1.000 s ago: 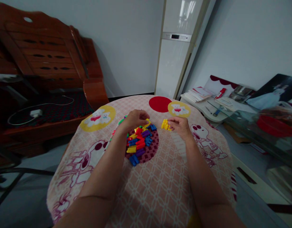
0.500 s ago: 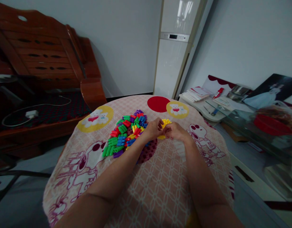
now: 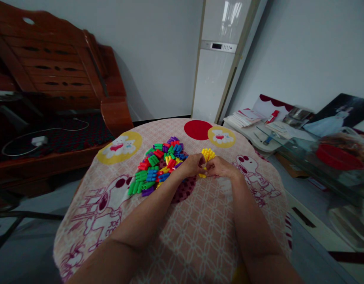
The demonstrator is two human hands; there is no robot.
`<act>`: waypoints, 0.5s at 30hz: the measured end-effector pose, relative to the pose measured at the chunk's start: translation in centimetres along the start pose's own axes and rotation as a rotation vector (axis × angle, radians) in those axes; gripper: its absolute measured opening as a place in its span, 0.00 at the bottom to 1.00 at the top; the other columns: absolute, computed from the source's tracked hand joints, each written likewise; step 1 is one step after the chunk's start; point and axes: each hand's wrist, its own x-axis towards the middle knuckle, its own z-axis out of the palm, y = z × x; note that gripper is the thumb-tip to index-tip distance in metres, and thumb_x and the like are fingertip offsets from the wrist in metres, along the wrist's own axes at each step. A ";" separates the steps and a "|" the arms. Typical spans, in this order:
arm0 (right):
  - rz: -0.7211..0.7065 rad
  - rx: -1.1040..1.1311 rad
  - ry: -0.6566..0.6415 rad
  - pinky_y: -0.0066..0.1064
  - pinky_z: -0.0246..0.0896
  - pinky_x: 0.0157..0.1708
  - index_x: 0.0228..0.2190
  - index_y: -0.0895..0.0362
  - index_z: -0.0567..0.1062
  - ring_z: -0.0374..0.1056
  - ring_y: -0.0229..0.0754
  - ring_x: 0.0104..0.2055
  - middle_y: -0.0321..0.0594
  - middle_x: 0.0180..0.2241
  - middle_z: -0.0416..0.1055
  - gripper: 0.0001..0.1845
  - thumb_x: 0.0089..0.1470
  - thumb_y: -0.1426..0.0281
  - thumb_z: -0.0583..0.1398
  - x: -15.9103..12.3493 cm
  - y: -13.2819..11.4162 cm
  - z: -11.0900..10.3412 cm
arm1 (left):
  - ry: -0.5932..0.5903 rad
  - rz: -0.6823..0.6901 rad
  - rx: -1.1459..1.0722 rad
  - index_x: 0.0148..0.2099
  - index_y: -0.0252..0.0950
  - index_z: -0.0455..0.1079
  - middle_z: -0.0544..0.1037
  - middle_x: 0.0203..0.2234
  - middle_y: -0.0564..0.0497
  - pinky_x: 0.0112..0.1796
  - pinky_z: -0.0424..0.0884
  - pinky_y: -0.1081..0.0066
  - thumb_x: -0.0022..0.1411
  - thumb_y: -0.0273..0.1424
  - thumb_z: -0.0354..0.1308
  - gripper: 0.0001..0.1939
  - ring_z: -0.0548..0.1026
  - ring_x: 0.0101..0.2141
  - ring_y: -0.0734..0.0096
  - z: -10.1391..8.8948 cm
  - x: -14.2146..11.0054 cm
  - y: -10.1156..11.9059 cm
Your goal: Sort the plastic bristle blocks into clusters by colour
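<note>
My left hand [image 3: 194, 165] is closed, its fingertips pinching a yellow plastic tube block [image 3: 203, 174]. From the other side, my right hand [image 3: 220, 167] is also closed, with its fingertips at the same block; the fingers partly hide it. Just beyond the hands, a cluster of yellow tube blocks [image 3: 208, 153] rests on the patterned tablecloth [image 3: 196, 228]. Left of my left hand lies a pile of tube blocks [image 3: 152, 160] in green, red, blue, purple and yellow, partly covered by my left forearm.
A wooden bench [image 3: 51, 59] stands at the left, with a white charger [image 3: 39, 141] on its seat. Behind the round table is a white floor-standing air conditioner [image 3: 213, 79]. On the right, a glass-topped cabinet holds papers [image 3: 244, 117] and a red basin [image 3: 338, 157].
Both hands have come slightly nearer to me, the yellow block between them. More of the yellow cluster beyond them shows now.
</note>
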 end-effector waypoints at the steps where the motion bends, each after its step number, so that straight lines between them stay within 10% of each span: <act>1: 0.007 0.019 -0.001 0.22 0.58 0.16 0.21 0.59 0.78 0.66 0.34 0.17 0.33 0.16 0.70 0.05 0.38 0.71 0.69 -0.3 0.3 -0.5 | 0.003 0.006 0.009 0.34 0.35 0.68 0.77 0.27 0.53 0.28 0.69 0.73 0.43 0.31 0.70 0.17 0.76 0.28 0.69 -0.4 0.0 -0.1; 15: 0.042 0.065 0.378 0.22 0.56 0.20 0.31 0.59 0.80 0.63 0.32 0.20 0.33 0.23 0.73 0.10 0.44 0.70 0.64 -0.7 4.1 -1.9 | 0.159 -0.037 -0.004 0.38 0.34 0.73 0.81 0.33 0.47 0.31 0.74 0.72 0.53 0.32 0.63 0.10 0.79 0.32 0.67 -5.3 -0.6 -1.4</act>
